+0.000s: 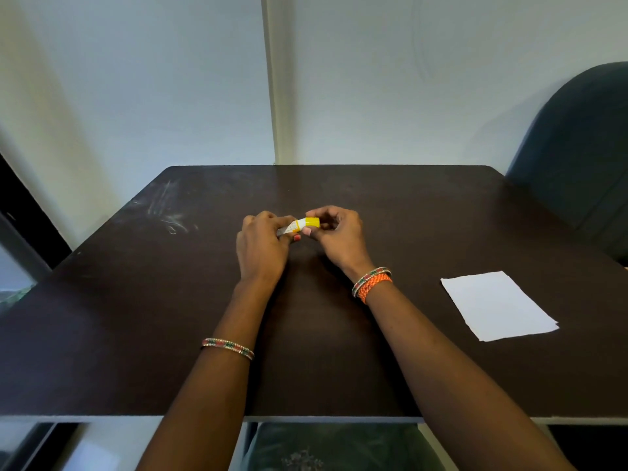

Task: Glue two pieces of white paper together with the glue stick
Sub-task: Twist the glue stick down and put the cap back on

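At the centre of the frame, the person holds a glue stick [295, 227] sideways between both hands, just above the dark bench [407, 212]. The left hand [261, 246] is wrapped around the white printed barrel, fingers curled over it and thumb beneath. That looks like a steadying grip that keeps the tube from turning. The right hand [334, 236] pinches the yellow cap [312, 222] between thumb and fingertips, with the other fingers folded in. With one hand bracing the body and the other on the cap, the hold suits pulling or twisting the cap free. The likely step is therefore opening the stick. The cap appears to sit on the barrel, though whether it has begun to loosen cannot be told from this view.

The white paper [498, 305] lies flat on the bench in the lower right of the frame, well apart from the hands. A second edge peeks out along its lower right corner, which suggests two sheets stacked almost squarely. They seem parked to the side so the middle of the bench stays free for handling the glue. No glue looks to be on them yet, so the task appears to be at an early stage.

Bangles [372, 282] ring the right wrist and a single bangle [227, 348] the left forearm. A dark chair back [584, 144] stands at the upper right, beyond the bench.
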